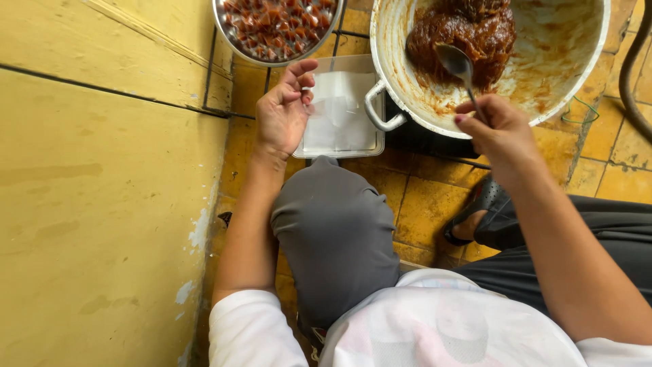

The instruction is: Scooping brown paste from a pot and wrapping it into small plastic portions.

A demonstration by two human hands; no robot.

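Note:
My right hand (499, 129) grips the handle of a metal spoon (456, 64) whose bowl points into a big white pot (577, 61). The pot holds a dark reddish-brown paste (468, 30) smeared up its walls. My left hand (285, 109) hovers over a clear plastic tray (339, 112) of thin transparent sheets, fingers pinched together near one sheet; whether it holds a sheet is unclear. I sit low, my grey-clad knee (333, 231) between my arms.
A metal bowl (234, 37) filled with several small wrapped reddish pieces sits at the top left. A yellow wall (102, 190) runs along my left. Yellow floor tiles (421, 204) lie below, my sandalled foot (475, 217) on them. A dark hose (631, 75) curves at right.

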